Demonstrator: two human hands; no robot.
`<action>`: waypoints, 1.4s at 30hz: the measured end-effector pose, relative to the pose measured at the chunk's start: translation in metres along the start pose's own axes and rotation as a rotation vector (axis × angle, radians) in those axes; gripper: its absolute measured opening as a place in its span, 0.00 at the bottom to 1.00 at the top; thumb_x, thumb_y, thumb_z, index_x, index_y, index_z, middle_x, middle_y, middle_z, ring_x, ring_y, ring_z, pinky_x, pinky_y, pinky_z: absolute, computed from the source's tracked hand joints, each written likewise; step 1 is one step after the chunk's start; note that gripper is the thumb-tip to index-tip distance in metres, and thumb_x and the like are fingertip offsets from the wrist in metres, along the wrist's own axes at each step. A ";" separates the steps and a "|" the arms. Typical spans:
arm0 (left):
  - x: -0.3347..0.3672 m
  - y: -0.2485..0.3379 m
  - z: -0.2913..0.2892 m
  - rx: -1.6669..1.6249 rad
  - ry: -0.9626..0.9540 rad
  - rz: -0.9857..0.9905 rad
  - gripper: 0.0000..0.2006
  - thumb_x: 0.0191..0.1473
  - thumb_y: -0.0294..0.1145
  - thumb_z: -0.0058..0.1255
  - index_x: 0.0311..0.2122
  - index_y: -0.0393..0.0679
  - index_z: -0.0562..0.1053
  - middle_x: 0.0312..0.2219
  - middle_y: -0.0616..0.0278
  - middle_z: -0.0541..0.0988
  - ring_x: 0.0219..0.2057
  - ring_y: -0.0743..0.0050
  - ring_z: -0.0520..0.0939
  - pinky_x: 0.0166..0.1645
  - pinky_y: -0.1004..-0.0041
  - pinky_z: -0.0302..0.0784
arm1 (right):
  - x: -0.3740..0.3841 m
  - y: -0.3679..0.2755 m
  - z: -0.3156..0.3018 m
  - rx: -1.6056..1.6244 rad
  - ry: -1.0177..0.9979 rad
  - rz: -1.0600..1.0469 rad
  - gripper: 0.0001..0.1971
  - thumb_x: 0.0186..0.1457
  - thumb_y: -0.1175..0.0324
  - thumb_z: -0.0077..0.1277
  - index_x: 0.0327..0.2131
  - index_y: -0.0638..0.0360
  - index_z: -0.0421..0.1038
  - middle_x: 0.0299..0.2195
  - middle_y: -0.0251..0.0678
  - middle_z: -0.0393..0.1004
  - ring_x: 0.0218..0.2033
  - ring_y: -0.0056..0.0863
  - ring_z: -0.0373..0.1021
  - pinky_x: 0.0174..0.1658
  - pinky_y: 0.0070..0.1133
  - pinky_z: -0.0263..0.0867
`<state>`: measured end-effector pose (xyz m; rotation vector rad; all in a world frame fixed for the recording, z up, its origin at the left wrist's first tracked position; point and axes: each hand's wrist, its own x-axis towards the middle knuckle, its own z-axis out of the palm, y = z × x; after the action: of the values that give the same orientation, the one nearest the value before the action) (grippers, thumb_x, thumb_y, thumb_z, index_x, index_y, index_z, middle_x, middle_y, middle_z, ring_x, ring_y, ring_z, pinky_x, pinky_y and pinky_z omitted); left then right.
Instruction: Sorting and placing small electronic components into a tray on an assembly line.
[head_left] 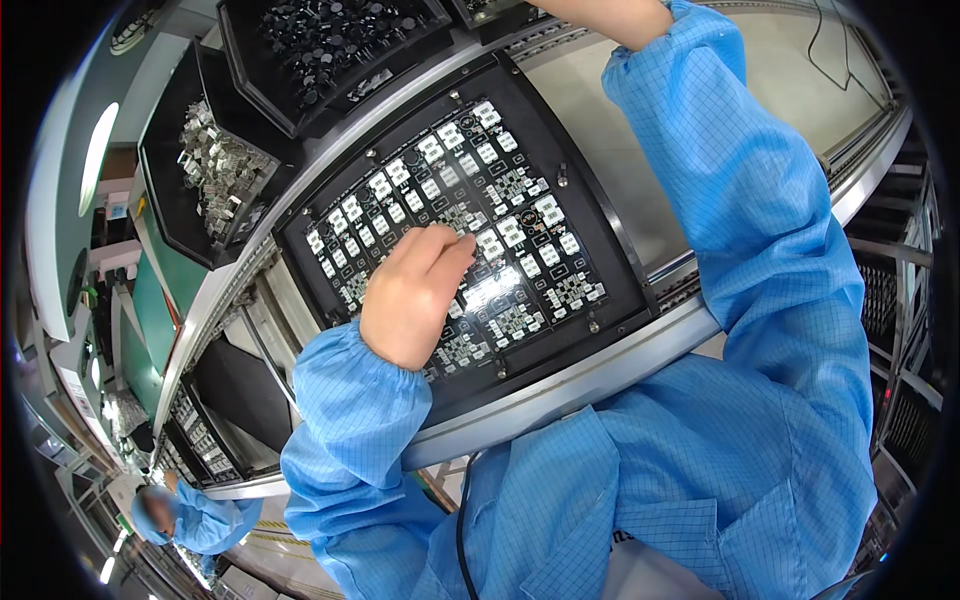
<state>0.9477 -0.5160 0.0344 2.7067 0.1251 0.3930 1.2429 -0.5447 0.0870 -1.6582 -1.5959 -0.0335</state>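
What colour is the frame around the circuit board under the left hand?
Black; the frame shows best in the head view.

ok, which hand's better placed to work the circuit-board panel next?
Left, probably: the left hand is right over the circuit-board panel; the right sleeve reaches away, its hand beyond the top edge.

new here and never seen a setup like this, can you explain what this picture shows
A person in blue sleeves works bare-handed, without robot arms. The picture comes from a fisheye camera on their head, looking down. The left hand is on or just above a dark circuit panel dotted with white parts and set in a black frame; I can't tell whether it holds anything. The right hand is past the top edge; only the wrist shows. One black bin nearby holds pale pieces, a second bin dark pieces.
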 end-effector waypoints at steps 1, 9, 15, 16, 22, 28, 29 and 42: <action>0.000 0.000 0.000 0.000 0.001 -0.001 0.11 0.41 0.21 0.52 0.34 0.37 0.73 0.31 0.60 0.72 0.32 0.63 0.74 0.34 0.70 0.74 | 0.000 0.000 -0.001 -0.005 -0.003 -0.007 0.08 0.44 0.77 0.50 0.31 0.68 0.74 0.26 0.46 0.76 0.29 0.32 0.75 0.35 0.22 0.70; 0.005 0.009 -0.005 0.080 -0.026 0.036 0.20 0.39 0.20 0.51 0.42 0.35 0.71 0.31 0.59 0.71 0.33 0.63 0.73 0.37 0.71 0.73 | 0.000 -0.002 -0.009 0.016 -0.002 0.026 0.08 0.44 0.77 0.51 0.31 0.68 0.75 0.26 0.44 0.77 0.28 0.30 0.75 0.34 0.21 0.70; 0.043 0.000 -0.046 0.222 0.084 0.063 0.20 0.41 0.20 0.52 0.45 0.38 0.70 0.31 0.57 0.71 0.34 0.58 0.72 0.38 0.66 0.72 | 0.003 -0.014 -0.031 0.157 -0.046 0.113 0.05 0.47 0.78 0.52 0.30 0.66 0.75 0.25 0.35 0.76 0.26 0.19 0.71 0.32 0.16 0.68; 0.048 -0.009 -0.056 0.264 0.149 0.069 0.20 0.41 0.20 0.52 0.44 0.39 0.70 0.31 0.57 0.71 0.34 0.58 0.72 0.38 0.66 0.71 | 0.004 -0.025 -0.028 0.162 -0.038 0.076 0.04 0.49 0.78 0.52 0.30 0.67 0.74 0.24 0.33 0.75 0.26 0.18 0.70 0.31 0.15 0.67; 0.137 -0.070 -0.053 0.462 0.223 -0.082 0.07 0.47 0.26 0.50 0.34 0.37 0.74 0.28 0.56 0.77 0.30 0.58 0.78 0.37 0.68 0.75 | -0.031 -0.036 -0.002 0.126 -0.168 -0.202 0.05 0.48 0.76 0.53 0.32 0.63 0.74 0.28 0.37 0.75 0.31 0.28 0.73 0.34 0.22 0.68; 0.149 -0.084 -0.052 0.597 -0.132 -0.382 0.09 0.49 0.27 0.44 0.30 0.39 0.77 0.28 0.51 0.79 0.34 0.53 0.80 0.40 0.64 0.76 | -0.057 -0.018 0.050 0.088 -0.361 -0.197 0.05 0.48 0.78 0.51 0.31 0.61 0.74 0.30 0.37 0.73 0.32 0.34 0.71 0.36 0.23 0.67; 0.151 -0.088 -0.050 0.616 -0.070 -0.318 0.09 0.47 0.26 0.44 0.30 0.39 0.77 0.29 0.50 0.79 0.36 0.53 0.80 0.41 0.63 0.76 | -0.058 -0.014 0.051 0.083 -0.376 -0.197 0.05 0.48 0.79 0.51 0.31 0.61 0.74 0.30 0.37 0.73 0.32 0.34 0.71 0.35 0.23 0.67; 0.164 -0.089 -0.049 0.638 -0.043 -0.260 0.07 0.44 0.26 0.47 0.28 0.41 0.77 0.29 0.51 0.79 0.36 0.53 0.80 0.40 0.63 0.76 | -0.063 -0.009 0.054 -0.003 -0.343 -0.237 0.06 0.48 0.79 0.49 0.33 0.62 0.70 0.30 0.38 0.72 0.31 0.35 0.70 0.34 0.25 0.67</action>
<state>1.0878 -0.3928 0.0834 3.2518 0.6877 0.2424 1.1954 -0.5676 0.0221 -1.5267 -2.0456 0.1340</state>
